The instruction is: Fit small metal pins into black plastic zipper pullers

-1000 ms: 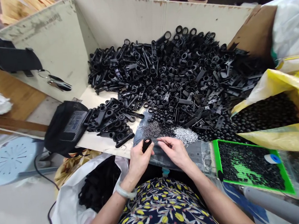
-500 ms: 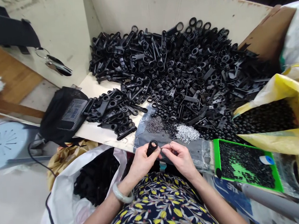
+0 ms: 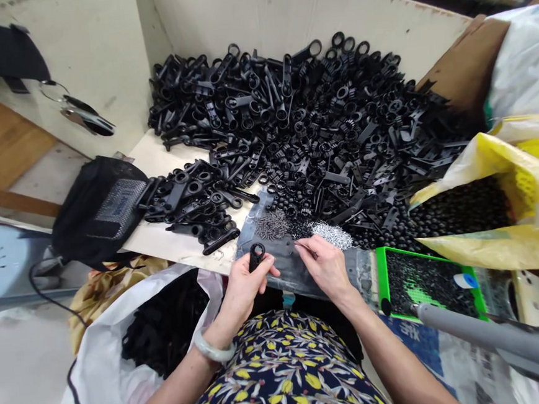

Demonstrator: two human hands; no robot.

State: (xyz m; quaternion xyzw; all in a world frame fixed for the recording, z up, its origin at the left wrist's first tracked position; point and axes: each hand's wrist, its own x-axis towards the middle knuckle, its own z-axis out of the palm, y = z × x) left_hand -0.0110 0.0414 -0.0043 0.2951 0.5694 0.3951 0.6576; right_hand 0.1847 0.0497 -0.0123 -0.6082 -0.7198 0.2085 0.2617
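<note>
A black plastic part with a ring-shaped end (image 3: pixel 256 251) stands upright in the grip of my left hand (image 3: pixel 242 286), near the front edge of a dark mat (image 3: pixel 283 260). My right hand (image 3: pixel 325 265) hovers over the mat with thumb and forefinger pinched. Whatever may be between those fingertips is too small to make out. Just beyond the right hand lies a heap of small silver pins (image 3: pixel 335 235). To its left is a heap of dull grey-brown pins (image 3: pixel 272 225). Small black round pieces (image 3: pixel 292 203) lie behind the two heaps.
A large pile of black plastic parts (image 3: pixel 280 101) fills the back. A smaller group of parts (image 3: pixel 194 195) lies left. On the right are a green tray (image 3: pixel 383 277), a yellow bag (image 3: pixel 491 240) and a grey tool (image 3: pixel 485 334). A white sack (image 3: pixel 95 359) stands lower left.
My hands have come apart. The left hand moved left with the black ring-ended part, and the right hand reached slightly forward over the mat. The whole view has shifted a little.
</note>
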